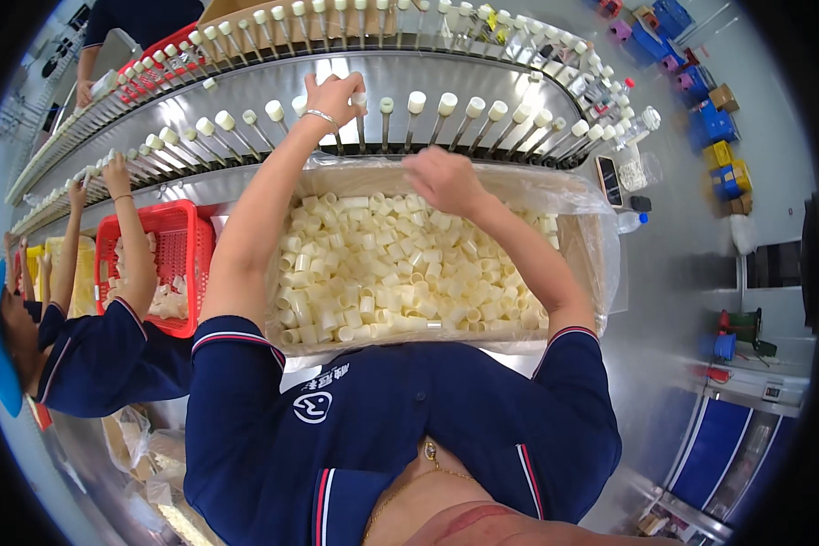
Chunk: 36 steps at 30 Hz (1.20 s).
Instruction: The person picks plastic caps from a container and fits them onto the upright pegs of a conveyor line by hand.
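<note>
My left hand [333, 100] reaches over the near row of upright metal rods. Its fingers are closed around a white plastic cap [358, 99] at the top of one rod. Further right in that row, rods carry similar white caps [448, 104], while a rod [387, 122] beside my left hand has a smaller, darker-centred top. My right hand [441, 179], blurred by motion, is over the far edge of a box [581, 264] lined with clear plastic. Its fingers look bent, but what they hold, if anything, is hidden. Many short cream plastic tubes [400, 264] fill the box.
The rods run along a looping conveyor [273, 80] with a metal top. At left a co-worker's arm [135, 241] reaches to the line above a red basket [197, 273]. To the right lie a phone [609, 181] and a blue-capped bottle [631, 221].
</note>
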Motion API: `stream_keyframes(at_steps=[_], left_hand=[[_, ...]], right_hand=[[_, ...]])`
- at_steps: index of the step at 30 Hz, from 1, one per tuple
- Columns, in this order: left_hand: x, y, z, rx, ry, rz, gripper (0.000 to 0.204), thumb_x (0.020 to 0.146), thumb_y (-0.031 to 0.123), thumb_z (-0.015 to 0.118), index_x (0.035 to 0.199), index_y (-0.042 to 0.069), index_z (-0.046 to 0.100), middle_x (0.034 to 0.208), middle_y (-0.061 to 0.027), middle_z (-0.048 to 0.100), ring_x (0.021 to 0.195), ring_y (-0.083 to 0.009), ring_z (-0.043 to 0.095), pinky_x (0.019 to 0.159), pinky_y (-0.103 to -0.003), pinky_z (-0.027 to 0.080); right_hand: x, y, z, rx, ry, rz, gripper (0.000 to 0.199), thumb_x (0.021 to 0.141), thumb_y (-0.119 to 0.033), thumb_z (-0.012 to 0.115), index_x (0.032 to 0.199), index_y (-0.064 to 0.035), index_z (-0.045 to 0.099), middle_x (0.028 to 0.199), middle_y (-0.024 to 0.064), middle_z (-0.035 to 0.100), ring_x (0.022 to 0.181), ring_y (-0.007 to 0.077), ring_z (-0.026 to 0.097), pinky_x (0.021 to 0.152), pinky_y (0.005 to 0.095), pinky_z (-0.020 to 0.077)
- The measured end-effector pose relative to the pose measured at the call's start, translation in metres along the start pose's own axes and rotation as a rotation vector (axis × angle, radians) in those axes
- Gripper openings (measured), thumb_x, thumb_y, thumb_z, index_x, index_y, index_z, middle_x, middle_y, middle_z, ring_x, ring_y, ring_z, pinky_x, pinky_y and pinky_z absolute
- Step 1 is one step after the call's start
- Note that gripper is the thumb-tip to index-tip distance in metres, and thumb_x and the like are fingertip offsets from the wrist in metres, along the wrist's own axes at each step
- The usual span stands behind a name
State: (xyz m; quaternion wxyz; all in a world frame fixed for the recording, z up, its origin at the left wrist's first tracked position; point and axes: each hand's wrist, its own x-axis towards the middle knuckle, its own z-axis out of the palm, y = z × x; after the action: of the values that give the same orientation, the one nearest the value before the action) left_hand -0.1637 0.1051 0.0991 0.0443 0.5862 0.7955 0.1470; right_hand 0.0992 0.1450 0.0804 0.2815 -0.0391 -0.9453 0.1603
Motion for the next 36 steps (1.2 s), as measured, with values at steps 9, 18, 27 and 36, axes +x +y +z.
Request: stream_keyframes(at_steps=[9,18,27,36], left_hand=[[-0.111,0.059,0.065,-0.019,0.144,0.797,0.011,0.076,0.011,0.060,0.086,0.007,0.057,0.089,-0.0080,0.058,0.079,-0.0271,0.059,0.066,-0.037,0.049],[-0.138,0.033,0.143,-0.183,-0.429,0.321,0.031,0.080,0.028,0.065,0.100,0.004,0.063,0.100,-0.0132,0.061,0.095,-0.0306,0.061,0.082,-0.043,0.049],[-0.139,0.048,0.130,-0.053,-0.430,0.449,0.047,0.079,0.024,0.068,0.113,-0.003,0.050,0.101,-0.0180,0.062,0.095,-0.0350,0.060,0.080,-0.043,0.049],[-0.135,0.035,0.032,-0.635,0.015,0.383,0.030,0.074,0.022,0.078,0.094,0.008,0.060,0.094,-0.0090,0.056,0.078,-0.0244,0.061,0.069,-0.033,0.050]], right_hand=[[-0.072,0.009,0.080,-0.059,-0.336,0.548,0.031,0.085,-0.034,0.061,0.102,-0.0071,0.059,0.086,0.0118,0.066,0.082,0.0337,0.063,0.072,0.0463,0.0481],[-0.071,0.005,0.082,0.107,-0.315,0.450,0.029,0.081,-0.021,0.068,0.103,-0.0069,0.056,0.097,0.0127,0.062,0.086,0.0298,0.064,0.070,0.0396,0.0500],[0.001,-0.027,0.009,0.950,-0.105,0.436,0.021,0.080,0.001,0.063,0.098,-0.0015,0.053,0.097,0.0049,0.061,0.082,0.0115,0.060,0.073,0.0267,0.0507],[0.083,0.014,-0.018,0.315,-0.148,0.171,0.040,0.083,-0.008,0.066,0.120,-0.0044,0.053,0.090,0.0067,0.056,0.077,0.0162,0.059,0.069,0.0300,0.0474]])
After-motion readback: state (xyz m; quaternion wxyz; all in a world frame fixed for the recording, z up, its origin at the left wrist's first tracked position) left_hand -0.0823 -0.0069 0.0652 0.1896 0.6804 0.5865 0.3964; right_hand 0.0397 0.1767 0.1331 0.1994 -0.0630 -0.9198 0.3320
